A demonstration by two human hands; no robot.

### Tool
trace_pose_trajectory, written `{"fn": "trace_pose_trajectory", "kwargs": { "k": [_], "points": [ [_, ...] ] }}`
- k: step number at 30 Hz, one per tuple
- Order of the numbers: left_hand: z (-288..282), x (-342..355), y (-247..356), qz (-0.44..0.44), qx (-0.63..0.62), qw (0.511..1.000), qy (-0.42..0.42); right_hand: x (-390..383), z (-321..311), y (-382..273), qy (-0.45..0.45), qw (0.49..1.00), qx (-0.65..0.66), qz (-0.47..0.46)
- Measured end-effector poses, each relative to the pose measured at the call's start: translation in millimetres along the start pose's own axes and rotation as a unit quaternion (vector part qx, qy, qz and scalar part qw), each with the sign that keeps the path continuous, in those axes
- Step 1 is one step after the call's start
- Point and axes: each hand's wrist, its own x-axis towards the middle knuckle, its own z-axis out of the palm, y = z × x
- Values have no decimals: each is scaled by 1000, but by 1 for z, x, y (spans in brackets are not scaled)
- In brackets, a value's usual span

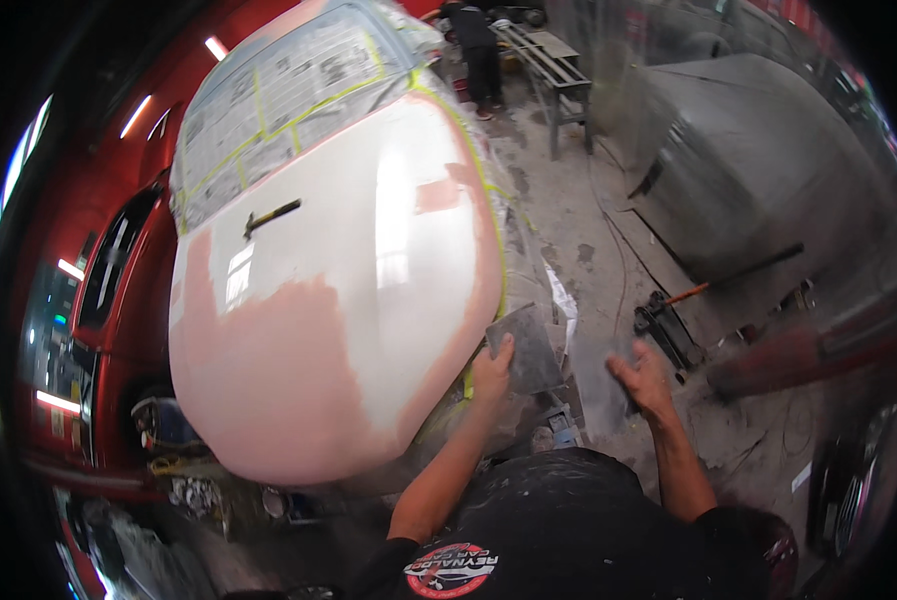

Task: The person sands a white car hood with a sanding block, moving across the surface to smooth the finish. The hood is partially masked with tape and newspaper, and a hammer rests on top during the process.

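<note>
My left hand (pixel 490 367) grips a dark grey rectangular sheet (pixel 528 350) just off the right edge of a car hood (pixel 268 360), which is white with pink patches. My right hand (pixel 643 385) is farther right, blurred, beside a pale grey shape (pixel 598 395); I cannot make out whether it holds anything. A hammer-like tool (pixel 273 218) lies on the hood. Newspaper masking (pixel 288 90) with yellow-green tape (pixel 483 165) covers the windshield and runs along the hood's side.
A person in dark clothes (pixel 471 55) is by a metal stand (pixel 558 90) at the back. A plastic-draped bulky object (pixel 748 150) stands right, with a floor jack (pixel 668 330) and cords nearby on the concrete floor (pixel 578 250). A red vehicle (pixel 118 290) is left.
</note>
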Motion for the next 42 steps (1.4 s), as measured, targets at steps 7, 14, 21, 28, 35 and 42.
{"fn": "trace_pose_trajectory", "kwargs": {
  "k": [7, 14, 21, 28, 35, 42],
  "points": [
    [21, -12, 7, -70, -316, 870, -372, -19, 50, 8, 137, 890, -217, -377],
    [53, -50, 56, 0, -181, 957, -226, -32, 83, -6, -81, 848, -299, -430],
    [61, -78, 86, -47, -280, 907, -311, -26, 75, -16, -234, 807, -280, -465],
    [73, -96, 74, 38, -151, 964, -215, -15, 120, -22, 105, 938, -132, -304],
    [33, -81, 84, -24, -197, 964, -178, 47, 68, 24, 102, 990, 87, -42],
    [21, -45, 50, 20, -123, 984, -131, -19, 118, 0, -17, 961, -102, -258]
  ]
}}
